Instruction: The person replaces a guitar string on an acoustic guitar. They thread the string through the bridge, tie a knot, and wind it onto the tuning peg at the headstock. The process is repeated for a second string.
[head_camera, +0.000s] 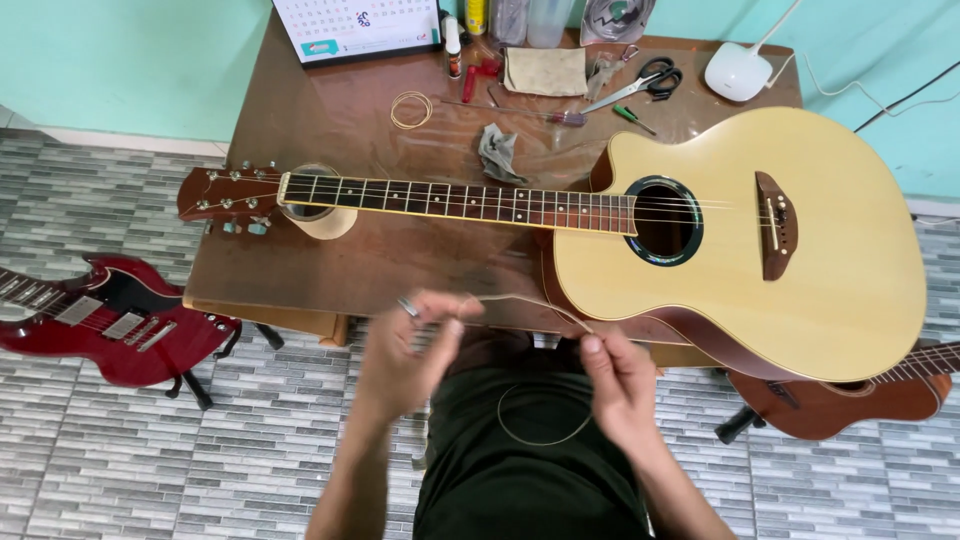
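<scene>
1. Guitar string (520, 300) stretches left to right between both hands, near the table's (300, 280) front edge (its slack loops down over the lap).
2. Left hand (410, 350) pinches one end; right hand (620, 385) pinches the other, nearer the acoustic guitar (800, 260).

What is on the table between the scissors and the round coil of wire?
In the head view, a folded tan cloth lies between the scissors and wire coil.
</scene>
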